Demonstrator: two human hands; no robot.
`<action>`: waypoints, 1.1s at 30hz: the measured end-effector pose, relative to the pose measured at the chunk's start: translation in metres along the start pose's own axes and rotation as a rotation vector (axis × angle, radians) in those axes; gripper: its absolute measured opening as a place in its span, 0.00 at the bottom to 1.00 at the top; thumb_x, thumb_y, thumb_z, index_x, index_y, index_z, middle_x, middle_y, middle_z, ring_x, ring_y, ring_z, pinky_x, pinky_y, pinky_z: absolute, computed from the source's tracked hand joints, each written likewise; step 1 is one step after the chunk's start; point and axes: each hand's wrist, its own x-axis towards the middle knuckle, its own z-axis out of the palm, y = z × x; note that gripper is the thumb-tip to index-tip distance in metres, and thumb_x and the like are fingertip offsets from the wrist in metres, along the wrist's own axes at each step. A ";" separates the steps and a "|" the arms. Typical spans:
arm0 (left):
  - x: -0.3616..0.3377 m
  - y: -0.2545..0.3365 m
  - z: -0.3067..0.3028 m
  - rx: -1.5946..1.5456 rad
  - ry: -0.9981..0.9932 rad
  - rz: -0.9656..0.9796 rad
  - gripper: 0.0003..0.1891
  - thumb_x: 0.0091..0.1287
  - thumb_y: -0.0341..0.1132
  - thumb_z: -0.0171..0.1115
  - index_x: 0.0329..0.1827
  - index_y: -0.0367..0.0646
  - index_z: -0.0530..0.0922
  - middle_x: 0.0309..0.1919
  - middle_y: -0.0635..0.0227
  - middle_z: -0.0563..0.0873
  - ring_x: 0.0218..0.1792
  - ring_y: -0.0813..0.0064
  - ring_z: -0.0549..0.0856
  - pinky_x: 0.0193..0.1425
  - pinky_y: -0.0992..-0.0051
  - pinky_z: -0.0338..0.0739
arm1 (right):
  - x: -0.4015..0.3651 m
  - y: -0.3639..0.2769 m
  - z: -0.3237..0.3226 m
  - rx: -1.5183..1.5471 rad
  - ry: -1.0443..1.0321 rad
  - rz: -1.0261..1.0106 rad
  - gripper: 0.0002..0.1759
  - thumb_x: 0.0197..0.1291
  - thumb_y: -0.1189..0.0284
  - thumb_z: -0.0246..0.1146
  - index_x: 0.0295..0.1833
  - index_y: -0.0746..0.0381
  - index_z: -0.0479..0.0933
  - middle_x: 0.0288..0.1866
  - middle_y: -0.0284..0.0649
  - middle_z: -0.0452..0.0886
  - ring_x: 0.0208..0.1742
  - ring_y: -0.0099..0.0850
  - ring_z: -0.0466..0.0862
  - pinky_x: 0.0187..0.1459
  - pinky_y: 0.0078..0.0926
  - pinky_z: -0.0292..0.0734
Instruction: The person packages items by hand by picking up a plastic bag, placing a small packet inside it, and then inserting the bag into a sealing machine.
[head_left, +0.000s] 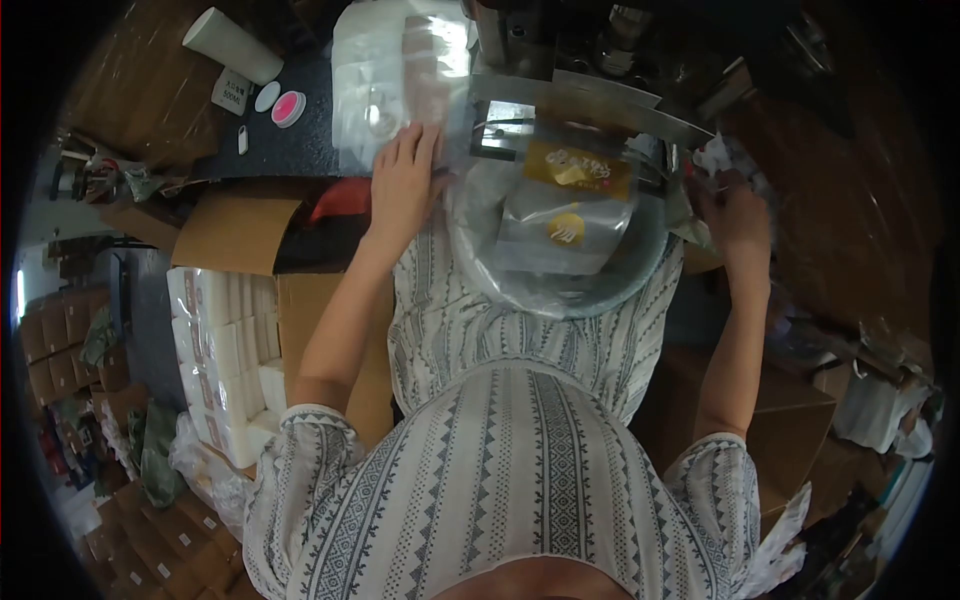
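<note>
My left hand (402, 185) lies with its fingers stretched out on the lower edge of a stack of clear plastic bags (365, 95). Off to the right, my right hand (738, 222) has its fingers curled in beside some crumpled whitish plastic (712, 155); what they grip is hidden. Between the two hands, a round basin (485, 285) lined with clear plastic rests on my lap. Printed plastic pouches (550, 220) with gold panels lie in it. Just beyond the basin stands a metal machine (590, 95) with a flat front bar.
A white cup (232, 45), a small pink-topped round tub (288, 108) and its white lid (267, 97) are on the dark surface at upper left. Beside my left arm, an open carton (235, 225) adjoins stacked white packs (225, 345). Another cardboard box (790, 420) is at right.
</note>
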 end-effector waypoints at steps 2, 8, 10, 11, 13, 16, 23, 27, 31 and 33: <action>-0.013 -0.005 -0.020 -0.142 -0.139 -0.163 0.12 0.62 0.34 0.64 0.46 0.39 0.79 0.42 0.57 0.82 0.45 0.54 0.81 0.47 0.65 0.76 | -0.013 -0.008 -0.012 0.355 -0.046 0.012 0.12 0.56 0.75 0.63 0.46 0.65 0.77 0.39 0.50 0.83 0.40 0.46 0.83 0.43 0.38 0.77; -0.006 0.044 -0.068 -0.265 0.045 -0.263 0.02 0.60 0.28 0.63 0.34 0.41 0.81 0.28 0.62 0.81 0.28 0.58 0.81 0.31 0.66 0.75 | -0.027 -0.086 0.003 0.659 -0.126 -0.673 0.12 0.61 0.78 0.62 0.50 0.64 0.77 0.45 0.42 0.82 0.43 0.31 0.84 0.44 0.28 0.78; -0.002 0.055 -0.079 -0.319 -0.016 -0.213 0.02 0.60 0.28 0.63 0.35 0.41 0.81 0.29 0.61 0.81 0.29 0.57 0.81 0.31 0.66 0.75 | -0.027 -0.099 0.007 0.611 -0.049 -0.791 0.12 0.61 0.78 0.62 0.51 0.64 0.77 0.46 0.41 0.82 0.43 0.32 0.84 0.45 0.28 0.78; -0.001 0.060 -0.080 -0.379 -0.077 -0.162 0.02 0.61 0.28 0.63 0.35 0.41 0.81 0.29 0.61 0.81 0.29 0.56 0.81 0.31 0.66 0.74 | -0.026 -0.101 0.008 0.554 0.028 -0.905 0.13 0.61 0.78 0.62 0.51 0.63 0.77 0.46 0.40 0.82 0.43 0.32 0.84 0.47 0.28 0.78; 0.001 0.070 -0.075 -0.500 -0.193 -0.148 0.04 0.61 0.31 0.64 0.34 0.40 0.81 0.28 0.60 0.82 0.29 0.56 0.81 0.31 0.67 0.74 | -0.028 -0.098 0.007 0.602 -0.073 -0.862 0.13 0.60 0.78 0.62 0.52 0.63 0.77 0.46 0.41 0.82 0.43 0.32 0.84 0.47 0.28 0.78; 0.007 0.088 -0.056 -0.799 -0.455 -0.238 0.08 0.62 0.36 0.65 0.34 0.39 0.82 0.25 0.58 0.82 0.27 0.56 0.82 0.30 0.67 0.73 | -0.026 -0.086 0.002 0.694 -0.252 -0.687 0.13 0.60 0.80 0.61 0.51 0.63 0.77 0.45 0.42 0.83 0.43 0.34 0.84 0.46 0.28 0.78; 0.028 0.105 -0.030 -0.873 -0.519 -0.336 0.14 0.62 0.42 0.65 0.32 0.38 0.83 0.23 0.54 0.82 0.26 0.55 0.82 0.31 0.63 0.72 | -0.025 -0.049 -0.012 0.483 -0.014 -0.562 0.14 0.59 0.82 0.60 0.51 0.63 0.78 0.42 0.43 0.83 0.42 0.37 0.84 0.44 0.29 0.77; 0.023 0.099 -0.026 -0.764 -0.475 -0.249 0.11 0.62 0.38 0.66 0.37 0.37 0.83 0.26 0.55 0.82 0.23 0.61 0.80 0.29 0.69 0.72 | -0.027 -0.049 -0.007 0.328 0.057 -0.677 0.14 0.58 0.82 0.60 0.51 0.63 0.78 0.42 0.43 0.83 0.41 0.38 0.83 0.45 0.30 0.76; 0.016 0.100 -0.025 -0.745 -0.424 -0.110 0.11 0.61 0.39 0.65 0.29 0.39 0.81 0.25 0.58 0.82 0.29 0.54 0.82 0.32 0.62 0.74 | -0.023 -0.056 -0.001 0.514 -0.160 -0.637 0.14 0.58 0.83 0.60 0.50 0.64 0.78 0.42 0.44 0.83 0.42 0.40 0.83 0.46 0.32 0.76; 0.016 0.101 -0.025 -0.748 -0.420 -0.111 0.10 0.60 0.38 0.65 0.29 0.39 0.81 0.26 0.59 0.82 0.30 0.55 0.82 0.32 0.62 0.74 | -0.023 -0.056 -0.002 0.583 -0.228 -0.625 0.14 0.58 0.83 0.60 0.50 0.64 0.78 0.42 0.44 0.83 0.43 0.41 0.83 0.46 0.33 0.76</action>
